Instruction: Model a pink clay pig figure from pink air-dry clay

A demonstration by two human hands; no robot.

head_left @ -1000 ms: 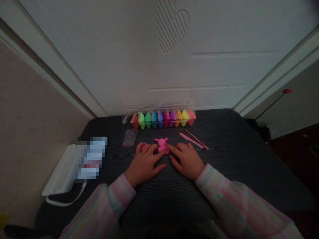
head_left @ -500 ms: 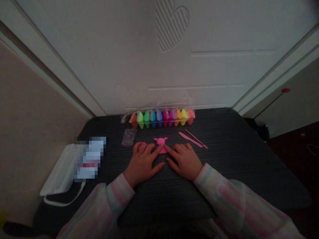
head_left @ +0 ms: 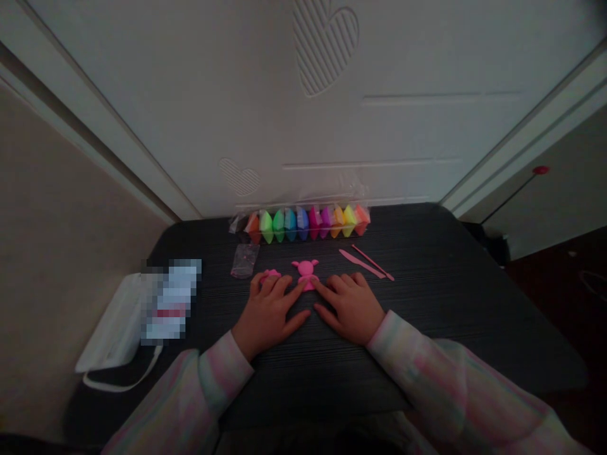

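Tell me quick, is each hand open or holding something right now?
Left hand: open, index finger touching the pink clay figure, not holding it.
Right hand: open, fingers loosely bent, index finger touching it too.

The person wears long, loose sleeves of soft-looking cloth. The left sleeve (head_left: 177, 392) carries wide pastel stripes in pink, whitish and pale blue-green, and the right sleeve (head_left: 446, 370) repeats these colours. Its cloth makes some folds. Both sleeves finish in plain edges; the light is dim, so exact shades remain uncertain.
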